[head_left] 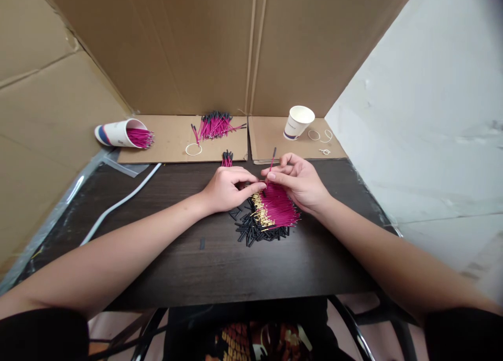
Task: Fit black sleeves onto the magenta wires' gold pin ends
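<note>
A heap of magenta wires (280, 208) with gold tips lies on a pile of short black sleeves (251, 235) on the dark table. My right hand (301, 182), above the heap's right side, pinches one magenta wire (272, 162) that stands upright with a black sleeve on its top end. My left hand (231, 188) is closed at the heap's upper left, thumb and forefinger together near that wire's lower end; what they hold is too small to name. Just behind my left hand is a small bunch of black-capped wires (227, 159).
On cardboard (168, 154) at the back are a tipped paper cup (116, 134) of magenta wires, a pile of capped wires (216, 126), and an upright paper cup (298, 122) beside rubber bands (314, 135). A pale cable (118, 206) crosses the table's left side.
</note>
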Available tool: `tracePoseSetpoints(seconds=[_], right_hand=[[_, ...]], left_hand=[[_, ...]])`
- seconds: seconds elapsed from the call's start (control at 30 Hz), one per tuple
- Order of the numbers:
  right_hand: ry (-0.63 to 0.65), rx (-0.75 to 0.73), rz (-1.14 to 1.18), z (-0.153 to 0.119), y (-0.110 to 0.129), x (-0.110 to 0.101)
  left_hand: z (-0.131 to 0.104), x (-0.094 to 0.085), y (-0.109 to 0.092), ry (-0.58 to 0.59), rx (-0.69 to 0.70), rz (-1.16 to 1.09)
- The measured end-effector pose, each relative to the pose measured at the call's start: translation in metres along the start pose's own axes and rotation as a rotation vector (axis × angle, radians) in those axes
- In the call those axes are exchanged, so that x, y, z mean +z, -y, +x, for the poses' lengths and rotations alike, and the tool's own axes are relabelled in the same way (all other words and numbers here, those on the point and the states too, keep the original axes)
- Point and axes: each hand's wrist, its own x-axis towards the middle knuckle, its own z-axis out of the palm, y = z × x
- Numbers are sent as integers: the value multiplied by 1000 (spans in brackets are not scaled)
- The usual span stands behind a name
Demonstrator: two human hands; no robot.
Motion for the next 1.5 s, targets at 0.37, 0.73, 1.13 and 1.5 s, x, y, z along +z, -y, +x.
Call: tracePoseSetpoints(seconds=[0.37, 0.73, 1.13, 1.5], right_hand=[[16, -19, -38, -3, -1, 5], [34, -57, -124, -4, -1, 6], [-91, -371, -580, 12, -8, -16], [-25, -336, -742, 21, -17, -28]], left_hand=[[-3, 0, -3, 37, 24, 4], [-3, 2, 0, 9, 62, 44], [0, -10, -8, -84, -395, 616], [13, -18, -15, 147, -648, 926]])
